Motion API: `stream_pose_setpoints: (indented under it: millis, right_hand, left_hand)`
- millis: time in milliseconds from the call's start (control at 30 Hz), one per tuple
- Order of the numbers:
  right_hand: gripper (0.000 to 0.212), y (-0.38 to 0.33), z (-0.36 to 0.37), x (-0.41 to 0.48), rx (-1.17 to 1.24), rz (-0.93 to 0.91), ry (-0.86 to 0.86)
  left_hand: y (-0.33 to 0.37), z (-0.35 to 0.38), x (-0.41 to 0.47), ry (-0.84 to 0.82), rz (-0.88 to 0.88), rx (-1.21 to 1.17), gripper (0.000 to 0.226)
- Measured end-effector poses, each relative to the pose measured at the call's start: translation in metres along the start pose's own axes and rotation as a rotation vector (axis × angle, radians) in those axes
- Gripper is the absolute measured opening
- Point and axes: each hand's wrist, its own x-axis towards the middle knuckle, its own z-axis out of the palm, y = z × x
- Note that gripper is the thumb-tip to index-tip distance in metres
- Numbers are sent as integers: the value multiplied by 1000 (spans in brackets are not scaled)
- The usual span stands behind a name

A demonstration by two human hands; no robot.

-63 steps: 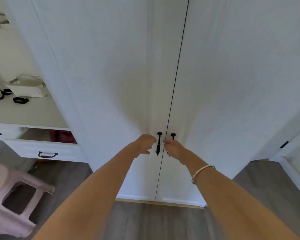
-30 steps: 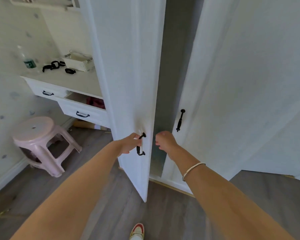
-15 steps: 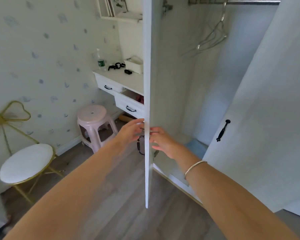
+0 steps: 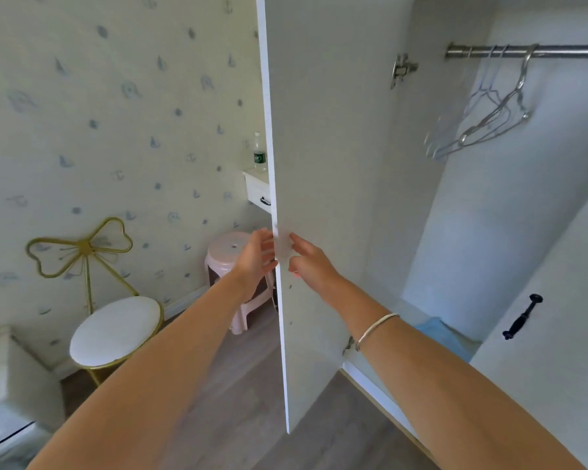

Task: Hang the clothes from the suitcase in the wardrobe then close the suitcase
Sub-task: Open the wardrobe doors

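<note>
Nearest, either side of the left door (image 4: 326,164)'s free edge: left hand (image 4: 257,257) loose-fingered against the outer face, right hand (image 4: 308,262) flat on the inner face, neither clasping anything. Door upright, long axis vertical, edge-on to the viewer, standing well out. Beyond, wardrobe (image 4: 489,232) open and facing this way; right door (image 4: 564,351) ajar too. Farther in, rail (image 4: 557,50) horizontal, bare hangers (image 4: 482,130) dangling. Judged early: opening nearly done, no clothes hung, suitcase out of view, all else left.

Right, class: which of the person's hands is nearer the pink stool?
Left. The left hand is on the pink stool's side of the open door, overlapping the stool in view. The right hand is across the door's edge, on the wardrobe side.
</note>
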Motion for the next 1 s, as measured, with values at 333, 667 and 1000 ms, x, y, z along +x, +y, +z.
stream_pose_setpoints:
  millis: [333, 667, 1000]
  right_hand:
    - [78, -29, 36, 48, -54, 109, -121]
    - [77, -36, 50, 69, -75, 148, -124]
    - [54, -26, 20, 57, -95, 177, -35]
  left_hand:
    - [35, -34, 45, -3, -142, 122, 25]
    - [39, -46, 70, 5, -149, 180, 33]
    - [12, -38, 60, -90, -353, 531, 22]
